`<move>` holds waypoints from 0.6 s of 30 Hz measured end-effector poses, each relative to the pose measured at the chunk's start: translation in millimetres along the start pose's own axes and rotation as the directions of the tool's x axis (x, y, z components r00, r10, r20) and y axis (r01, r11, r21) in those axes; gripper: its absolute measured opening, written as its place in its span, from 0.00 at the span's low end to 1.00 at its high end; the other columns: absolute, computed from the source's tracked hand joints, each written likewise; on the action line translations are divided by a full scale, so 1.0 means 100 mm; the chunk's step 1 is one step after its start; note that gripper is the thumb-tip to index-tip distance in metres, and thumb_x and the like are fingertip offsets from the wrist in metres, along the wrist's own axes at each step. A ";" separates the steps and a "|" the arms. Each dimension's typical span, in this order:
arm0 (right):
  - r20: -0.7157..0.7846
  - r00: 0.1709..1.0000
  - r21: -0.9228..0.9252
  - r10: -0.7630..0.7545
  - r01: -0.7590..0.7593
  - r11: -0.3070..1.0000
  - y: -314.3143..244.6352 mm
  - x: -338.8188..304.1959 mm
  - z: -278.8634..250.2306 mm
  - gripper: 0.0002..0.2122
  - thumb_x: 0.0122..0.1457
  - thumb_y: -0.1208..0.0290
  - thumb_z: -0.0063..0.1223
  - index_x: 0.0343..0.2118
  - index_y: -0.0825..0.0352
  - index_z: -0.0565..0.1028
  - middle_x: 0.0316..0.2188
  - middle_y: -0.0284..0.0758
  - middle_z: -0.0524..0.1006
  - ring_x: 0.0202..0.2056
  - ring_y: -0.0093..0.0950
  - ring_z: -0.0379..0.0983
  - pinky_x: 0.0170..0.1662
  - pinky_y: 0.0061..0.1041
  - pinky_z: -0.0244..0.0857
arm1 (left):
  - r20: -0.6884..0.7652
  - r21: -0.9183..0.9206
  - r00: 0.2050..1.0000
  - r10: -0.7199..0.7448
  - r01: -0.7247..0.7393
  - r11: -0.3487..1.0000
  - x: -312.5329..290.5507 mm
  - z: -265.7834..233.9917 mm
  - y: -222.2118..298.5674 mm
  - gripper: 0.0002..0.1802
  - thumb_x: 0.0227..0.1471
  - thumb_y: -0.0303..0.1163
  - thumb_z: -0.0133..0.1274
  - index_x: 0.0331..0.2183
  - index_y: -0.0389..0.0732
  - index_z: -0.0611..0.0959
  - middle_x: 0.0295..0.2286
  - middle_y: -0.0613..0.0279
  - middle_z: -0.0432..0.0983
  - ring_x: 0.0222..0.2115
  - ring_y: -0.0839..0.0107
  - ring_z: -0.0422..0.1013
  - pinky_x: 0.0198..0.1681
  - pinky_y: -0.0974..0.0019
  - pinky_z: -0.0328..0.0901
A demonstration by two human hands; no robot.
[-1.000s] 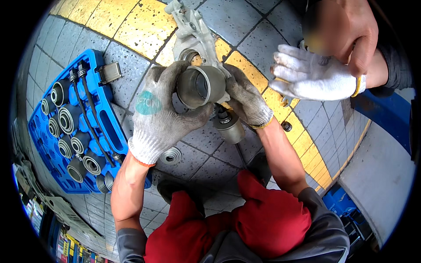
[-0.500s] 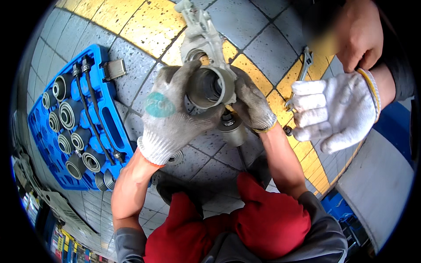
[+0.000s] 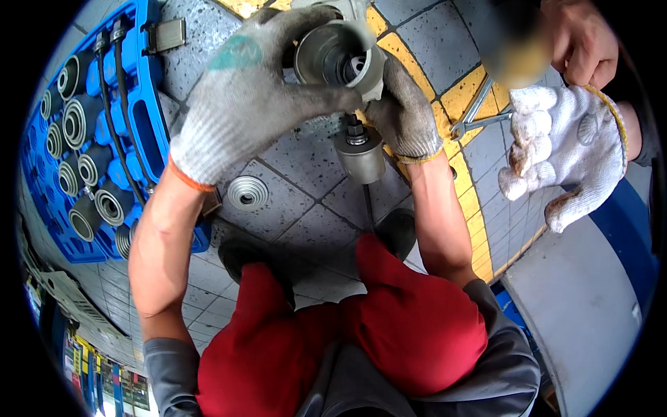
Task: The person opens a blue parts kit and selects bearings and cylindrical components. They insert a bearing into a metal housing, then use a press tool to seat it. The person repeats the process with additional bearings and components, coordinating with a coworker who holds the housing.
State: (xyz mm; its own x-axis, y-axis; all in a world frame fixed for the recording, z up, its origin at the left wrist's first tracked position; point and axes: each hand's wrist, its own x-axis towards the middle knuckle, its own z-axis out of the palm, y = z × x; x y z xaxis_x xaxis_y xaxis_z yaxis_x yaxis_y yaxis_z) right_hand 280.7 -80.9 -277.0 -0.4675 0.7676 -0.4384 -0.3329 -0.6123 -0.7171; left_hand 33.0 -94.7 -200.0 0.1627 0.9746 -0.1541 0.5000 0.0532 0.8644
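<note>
Both my hands wear grey-white knit gloves. An open-ended grey metal cylinder (image 3: 310,59) sits against a pale grey cast metal part (image 3: 356,10), mostly hidden behind it. My left hand (image 3: 253,83) curves round the cylinder's left side, thumb along its near rim and fingers at its far side. On the right, my right hand (image 3: 404,115) wraps the cast part's edge beside the cylinder; its fingertips are hidden. Just below stands a smaller metal cup (image 3: 363,163), with a bolt and nut (image 3: 356,131) rising from its top.
A blue tool case (image 3: 149,90) holds several press cups and two threaded rods at left. Stepped rings (image 3: 248,193) lie on the tiled floor. At right are wrenches (image 3: 476,115), and another person's bare hand (image 3: 590,48) tugs the cuff of their white glove (image 3: 580,135).
The view has shifted, and the cast part with the cylinder sits higher in the picture. My left hand's wrist has swung left. The other person's gloved fingers have curled.
</note>
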 end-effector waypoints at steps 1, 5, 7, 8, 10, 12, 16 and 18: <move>-0.009 1.000 -0.007 0.006 -0.006 1.000 -0.03 0.02 0.06 0.28 0.75 0.54 0.46 0.67 0.72 0.65 0.62 0.45 0.73 0.63 0.38 0.72 0.66 0.44 0.70 | -0.029 -0.032 0.995 -0.098 0.097 0.995 -0.02 -0.03 0.24 0.45 0.44 0.37 0.79 0.61 0.36 0.77 0.55 0.49 0.79 0.55 0.61 0.78 0.60 0.59 0.73; -0.068 0.997 0.081 0.018 -0.012 0.997 -0.08 0.01 0.24 0.26 0.76 0.57 0.42 0.66 0.74 0.66 0.61 0.48 0.74 0.62 0.43 0.74 0.65 0.50 0.70 | -0.087 -0.180 0.983 -0.164 0.147 0.973 -0.06 -0.13 0.22 0.47 0.42 0.39 0.81 0.60 0.33 0.77 0.54 0.47 0.78 0.56 0.61 0.77 0.60 0.59 0.74; -0.048 0.998 0.158 0.050 -0.042 0.987 -0.09 0.03 0.23 0.26 0.76 0.57 0.41 0.67 0.73 0.65 0.63 0.48 0.74 0.61 0.44 0.75 0.65 0.51 0.70 | -0.202 -0.083 0.975 -0.092 0.077 0.994 -0.18 -0.20 0.22 0.48 0.41 0.38 0.81 0.61 0.34 0.76 0.55 0.47 0.77 0.57 0.61 0.76 0.60 0.60 0.74; -0.065 0.996 0.149 0.054 -0.044 0.988 -0.09 0.02 0.22 0.26 0.76 0.57 0.41 0.67 0.73 0.65 0.62 0.48 0.74 0.60 0.44 0.75 0.65 0.52 0.70 | -0.256 -0.043 0.964 -0.074 0.065 0.997 -0.28 -0.30 0.12 0.47 0.43 0.37 0.80 0.62 0.36 0.76 0.56 0.49 0.78 0.57 0.61 0.76 0.60 0.59 0.74; -0.091 0.994 0.128 0.061 -0.049 0.991 -0.06 0.05 0.22 0.26 0.76 0.57 0.41 0.67 0.73 0.65 0.62 0.47 0.74 0.60 0.45 0.75 0.65 0.52 0.70 | -0.357 0.038 0.933 -0.041 0.059 0.998 -0.50 -0.49 -0.10 0.46 0.47 0.35 0.77 0.65 0.41 0.76 0.57 0.52 0.79 0.57 0.60 0.77 0.60 0.58 0.75; -0.050 0.998 0.161 0.045 -0.037 0.986 -0.05 0.06 0.20 0.26 0.76 0.56 0.42 0.67 0.71 0.66 0.63 0.46 0.74 0.60 0.44 0.76 0.64 0.48 0.72 | -0.476 0.037 0.874 -0.092 0.125 0.991 -0.83 -0.77 -0.16 0.43 0.52 0.36 0.74 0.66 0.42 0.75 0.59 0.52 0.78 0.57 0.58 0.77 0.57 0.57 0.77; -0.111 0.994 0.136 0.023 -0.008 0.991 0.02 0.16 0.29 0.27 0.74 0.54 0.44 0.67 0.70 0.67 0.65 0.45 0.72 0.65 0.42 0.69 0.68 0.55 0.65 | -0.631 -0.081 0.765 -0.124 0.095 0.992 -1.45 -1.66 -0.32 0.43 0.50 0.26 0.75 0.64 0.33 0.74 0.57 0.45 0.76 0.56 0.57 0.76 0.57 0.60 0.76; -0.093 0.993 0.219 0.068 -0.046 0.975 -0.09 0.01 0.10 0.27 0.74 0.54 0.45 0.66 0.71 0.68 0.66 0.44 0.70 0.66 0.42 0.69 0.68 0.59 0.64 | -0.719 -0.022 0.682 -0.133 0.169 0.985 -1.71 -1.96 -0.42 0.43 0.50 0.30 0.75 0.64 0.33 0.74 0.57 0.47 0.77 0.57 0.60 0.75 0.59 0.60 0.74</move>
State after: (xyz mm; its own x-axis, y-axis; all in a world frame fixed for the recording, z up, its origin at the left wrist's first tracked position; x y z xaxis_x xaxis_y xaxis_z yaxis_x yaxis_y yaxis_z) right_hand 275.2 -76.5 -265.1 -0.4110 0.7383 -0.5348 -0.4821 -0.6739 -0.5598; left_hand -182.4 -220.7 -116.5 -0.5671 0.8143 0.1236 0.5011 0.2220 0.8364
